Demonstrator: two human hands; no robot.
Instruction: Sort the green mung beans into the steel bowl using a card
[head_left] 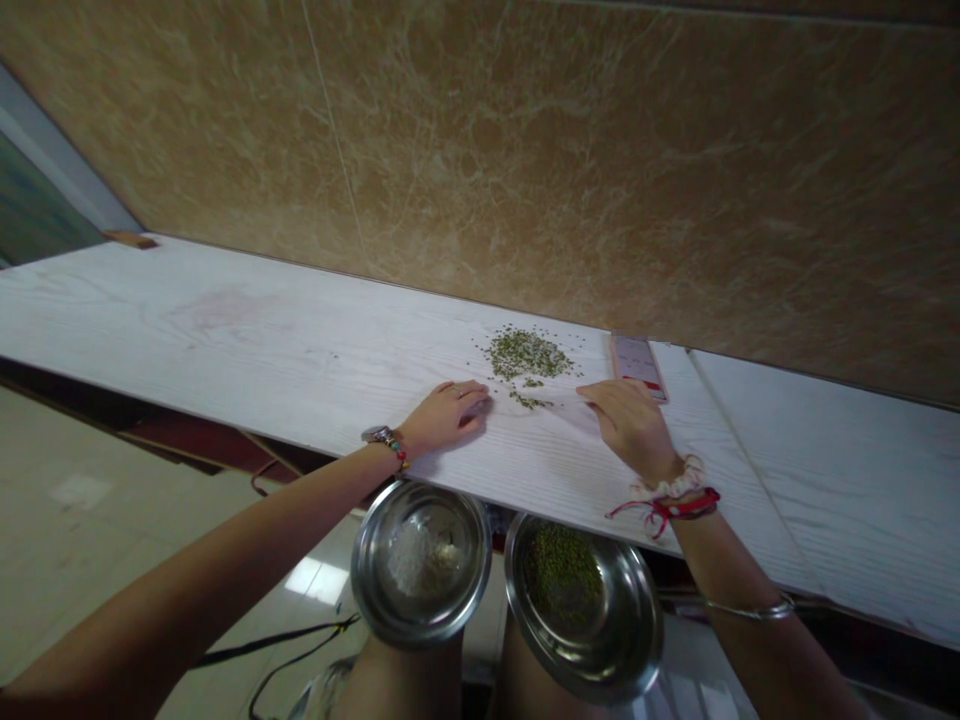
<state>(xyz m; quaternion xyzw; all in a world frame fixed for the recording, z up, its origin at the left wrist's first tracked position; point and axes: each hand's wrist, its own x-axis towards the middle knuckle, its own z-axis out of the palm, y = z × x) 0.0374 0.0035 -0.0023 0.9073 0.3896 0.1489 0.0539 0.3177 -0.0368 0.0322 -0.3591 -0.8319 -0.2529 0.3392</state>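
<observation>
A loose pile of small green beans (525,352), with some white grains among them, is spread on the white wooden tabletop (360,350). A smaller strip of beans lies just in front of the pile. My left hand (450,415) rests palm down at the left of this strip, fingers slightly bent and holding nothing I can see. To the right, my right hand (634,425) points its stretched fingers toward the beans, with its thumb hidden. On my lap sit two steel bowls: the left bowl (360,570) has white grains in it, the right bowl (646,620) green beans.
A phone-like flat rectangle (636,360) with a red end lies behind my right hand. The brown marbled wall (480,150) runs along the table's back. A small brown block (129,239) sits at the far left corner. Dark straps (277,635) hang over the tiled floor.
</observation>
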